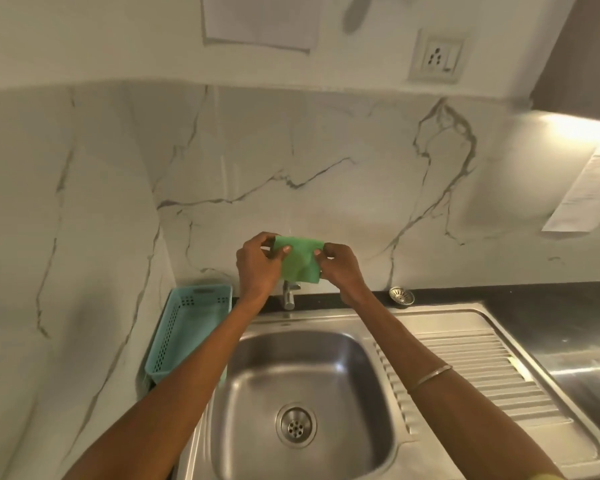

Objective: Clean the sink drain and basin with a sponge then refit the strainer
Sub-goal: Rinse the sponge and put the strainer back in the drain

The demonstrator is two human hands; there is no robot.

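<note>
You face a white marble backsplash (291,161) with grey veins, meeting a plain wall above. A socket plate (436,57) sits upper right, a paper sheet (260,22) upper centre. Warm light (575,129) glows under a dark cabinet (582,57) at right, another printed sheet (582,192) below it, above the black countertop (534,299)

The sink (302,372) sits in the surface (551,303), its drain (296,424) in the bottom. A tap (288,296) stands behind it. A basket (187,334) lies to the left, a ribbed drainboard (471,372) to the right. The strainer (401,296) rests on the surface behind the drainboard. Both hands hold a sponge (298,259) above the tap.
</note>
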